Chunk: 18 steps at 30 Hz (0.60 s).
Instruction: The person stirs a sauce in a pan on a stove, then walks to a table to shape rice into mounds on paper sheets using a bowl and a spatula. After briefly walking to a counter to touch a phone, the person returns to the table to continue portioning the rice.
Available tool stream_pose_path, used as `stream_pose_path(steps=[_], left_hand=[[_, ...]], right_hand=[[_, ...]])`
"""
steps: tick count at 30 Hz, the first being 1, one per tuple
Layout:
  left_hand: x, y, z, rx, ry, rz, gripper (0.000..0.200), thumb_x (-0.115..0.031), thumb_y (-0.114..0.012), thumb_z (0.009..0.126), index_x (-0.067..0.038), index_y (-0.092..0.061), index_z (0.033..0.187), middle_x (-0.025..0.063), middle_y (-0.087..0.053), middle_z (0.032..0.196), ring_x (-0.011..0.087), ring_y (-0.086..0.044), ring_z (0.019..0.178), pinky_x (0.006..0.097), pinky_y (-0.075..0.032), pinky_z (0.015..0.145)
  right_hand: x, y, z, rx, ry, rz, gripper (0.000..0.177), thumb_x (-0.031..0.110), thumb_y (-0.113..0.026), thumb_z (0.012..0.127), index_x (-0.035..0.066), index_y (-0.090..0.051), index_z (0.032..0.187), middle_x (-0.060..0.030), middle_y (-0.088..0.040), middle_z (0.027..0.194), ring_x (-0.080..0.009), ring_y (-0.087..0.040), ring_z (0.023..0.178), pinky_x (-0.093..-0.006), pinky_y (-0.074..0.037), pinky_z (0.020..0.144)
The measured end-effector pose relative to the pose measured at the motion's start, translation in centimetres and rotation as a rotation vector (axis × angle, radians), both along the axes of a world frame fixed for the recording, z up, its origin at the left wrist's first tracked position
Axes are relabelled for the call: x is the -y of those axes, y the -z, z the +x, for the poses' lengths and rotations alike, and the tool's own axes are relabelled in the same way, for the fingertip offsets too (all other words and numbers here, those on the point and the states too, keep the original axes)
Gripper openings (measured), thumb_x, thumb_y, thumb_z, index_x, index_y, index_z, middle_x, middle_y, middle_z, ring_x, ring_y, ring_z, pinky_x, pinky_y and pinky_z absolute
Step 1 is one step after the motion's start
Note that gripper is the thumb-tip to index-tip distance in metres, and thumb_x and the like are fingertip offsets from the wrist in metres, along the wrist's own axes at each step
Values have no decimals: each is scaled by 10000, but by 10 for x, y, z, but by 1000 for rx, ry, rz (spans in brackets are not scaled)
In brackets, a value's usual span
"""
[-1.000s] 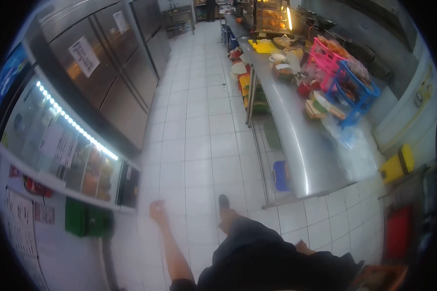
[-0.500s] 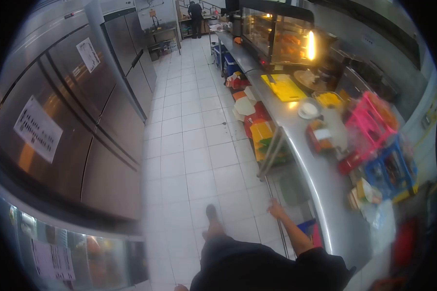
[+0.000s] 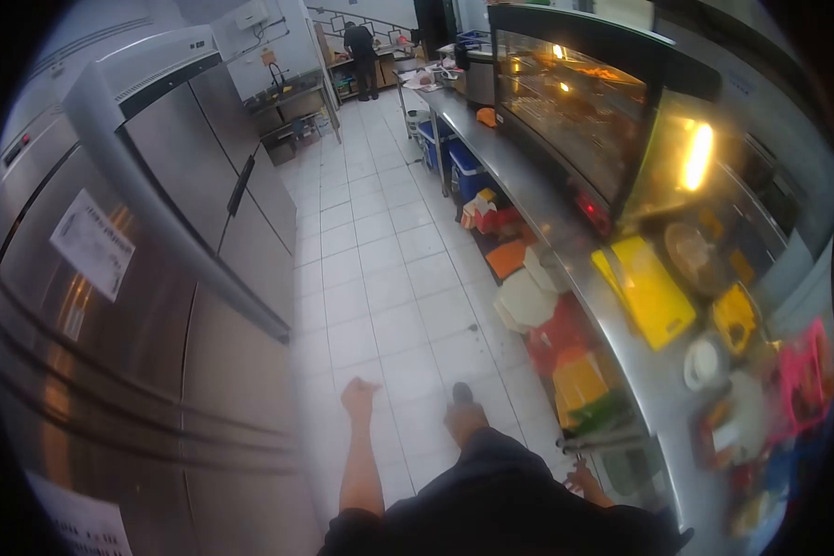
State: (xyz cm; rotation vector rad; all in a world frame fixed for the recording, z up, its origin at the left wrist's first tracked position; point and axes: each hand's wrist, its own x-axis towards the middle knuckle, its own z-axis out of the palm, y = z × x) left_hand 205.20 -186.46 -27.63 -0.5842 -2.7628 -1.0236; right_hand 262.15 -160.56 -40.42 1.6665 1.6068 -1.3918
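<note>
My left hand (image 3: 360,397) swings in front of my body above the white tiled floor. Its fingers are curled in, and nothing shows in them. Low on the right, beside the steel counter (image 3: 653,454), is my right hand (image 3: 584,482). It is somewhat blurred, its fingers look loosely apart, and I see nothing held. One foot (image 3: 463,412) is stretched forward on the tiles. Nearest to the right hand is the shelf under the counter, with green and yellow items (image 3: 584,389).
Tall steel refrigerators (image 3: 185,185) line the left. A lit glass display warmer (image 3: 574,102), a yellow cutting board (image 3: 644,292) and a pink basket (image 3: 802,380) stand on the counter. Blue bins (image 3: 468,167) sit underneath. A person in dark clothes (image 3: 361,56) stands at the far end.
I have moved forward along the aisle; the warmer and cutting board are closer. My left hand has swung up into full view, while my right hand has dropped back low beside the counter.
</note>
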Motion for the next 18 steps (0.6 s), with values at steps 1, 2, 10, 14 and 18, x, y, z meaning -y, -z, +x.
stream_pose_path(steps=[1,2,10,14,18], left_hand=[[-33,-16,-29,6,33,186,221,-200,-781,678,-49,-622,651,98,-650,645,196,-586,554,311,-445,541],[-59,-26,-60,8,65,373,175,-190,-760,697,-57,-648,678,92,-657,655,187,-585,555,304,-440,539],[-26,150,-157,476,-138,-646,289,-340,-514,850,-109,-687,840,111,-661,874,282,-616,826,454,-440,700],[-49,180,-232,440,-308,-1317,429,-513,-499,847,-145,-699,939,91,-662,958,240,-615,898,413,-450,754],[-84,164,-423,693,-205,-1191,465,-563,-515,827,-160,-694,973,84,-652,1016,246,-600,957,421,-448,777]], right_hand=[[-35,29,-23,8,24,-153,654,156,-544,855,53,-157,1372,-217,-663,952,-345,-669,673,-475,-538,582],[-73,76,-38,25,42,-307,668,151,-544,857,55,-132,1374,-212,-666,935,-351,-667,668,-486,-535,567],[-321,6,-590,-456,-294,575,635,109,-595,747,0,-371,1331,-211,-564,1092,-347,-529,1076,-407,-447,905],[-395,-114,-865,-832,-442,627,485,116,-546,839,93,-335,1275,-188,-668,842,-350,-654,837,-423,-496,756],[-441,-129,-1020,-935,-425,533,448,94,-507,867,100,-302,1265,-143,-682,823,-280,-659,722,-396,-503,664]])
